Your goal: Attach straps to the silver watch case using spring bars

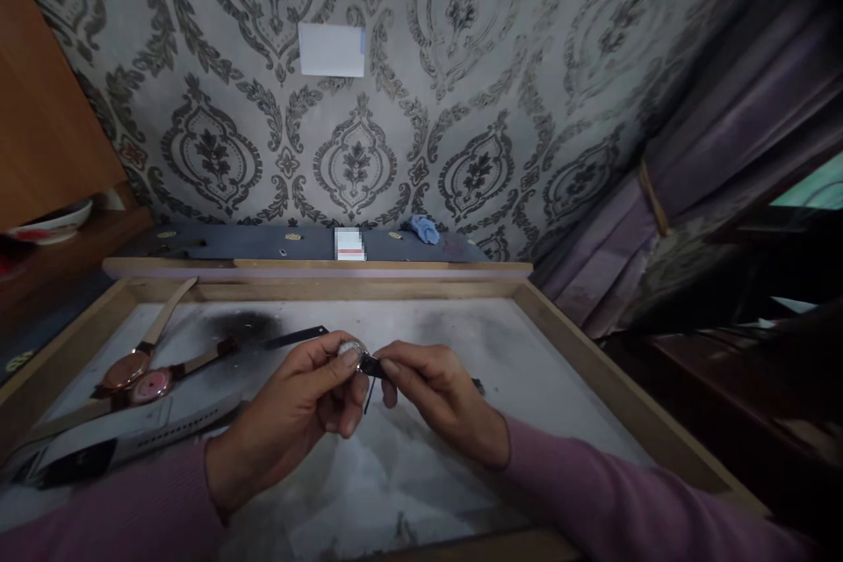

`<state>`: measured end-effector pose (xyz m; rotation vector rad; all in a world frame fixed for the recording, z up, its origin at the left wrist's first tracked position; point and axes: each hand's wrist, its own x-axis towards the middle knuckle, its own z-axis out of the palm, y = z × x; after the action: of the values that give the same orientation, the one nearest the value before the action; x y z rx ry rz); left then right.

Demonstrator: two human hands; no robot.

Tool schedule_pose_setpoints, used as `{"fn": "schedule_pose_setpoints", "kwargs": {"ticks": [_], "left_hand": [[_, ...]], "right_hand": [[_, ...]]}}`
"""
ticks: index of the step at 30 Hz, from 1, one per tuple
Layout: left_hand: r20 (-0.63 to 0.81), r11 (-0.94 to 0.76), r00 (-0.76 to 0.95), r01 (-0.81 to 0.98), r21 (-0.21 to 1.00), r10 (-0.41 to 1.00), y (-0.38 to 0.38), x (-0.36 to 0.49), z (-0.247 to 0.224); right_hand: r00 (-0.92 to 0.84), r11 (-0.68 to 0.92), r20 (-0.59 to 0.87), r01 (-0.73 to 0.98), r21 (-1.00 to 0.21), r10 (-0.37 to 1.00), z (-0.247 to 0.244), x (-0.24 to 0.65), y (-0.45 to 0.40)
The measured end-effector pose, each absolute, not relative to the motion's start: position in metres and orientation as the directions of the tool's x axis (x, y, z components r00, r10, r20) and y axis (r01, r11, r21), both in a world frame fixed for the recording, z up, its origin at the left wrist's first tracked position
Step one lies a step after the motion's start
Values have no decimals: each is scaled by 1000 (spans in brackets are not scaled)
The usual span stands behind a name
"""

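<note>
The person is sitting at a wooden-rimmed desk (596,351) with a scuffed grey top, both hands meeting just above its middle. The left hand (299,413) is closing its thumb and fingertips around a small silver watch case (349,353), holding it up off the surface. The right hand (438,399) is pinching the black strap (372,366) right where it is joining the case, fingers curled tight, so the two hands are nearly touching. A thin dark piece is hanging down from the strap between the hands; I cannot tell what it is.

Lying on the desk to the left, well apart from the hands, are two watches side by side: a rose-gold watch (125,369) with a tan strap reaching toward the far rim, and a pink-dial watch (153,385) just beside it with a brown strap. Nearer the person, a white-strapped watch (125,442) is lying flat. A loose black strap piece (296,336) is resting just beyond the left hand. On the shelf behind the desk, a blue cloth (425,229) is sitting against the patterned wall.
</note>
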<state>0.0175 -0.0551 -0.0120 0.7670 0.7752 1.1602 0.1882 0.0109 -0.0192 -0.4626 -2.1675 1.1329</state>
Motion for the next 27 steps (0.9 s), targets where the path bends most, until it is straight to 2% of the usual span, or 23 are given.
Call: {"fn": "schedule_pose_setpoints", "kwargs": {"ticks": [6,16,27], "left_hand": [[-97,234,275,-526,818,957,-55,14,-13],[-107,247,276,-545,801,955,-54,14,-16],[-118,240,251,-540,807,961,-56,15,-13]], "right_hand": [[-742,457,327,-31,-889,586,-18,187,12],[-754,282,241,-78,-956,611,-20,186,12],[-772,256,225,-84,-963,594,-21,186,13]]}}
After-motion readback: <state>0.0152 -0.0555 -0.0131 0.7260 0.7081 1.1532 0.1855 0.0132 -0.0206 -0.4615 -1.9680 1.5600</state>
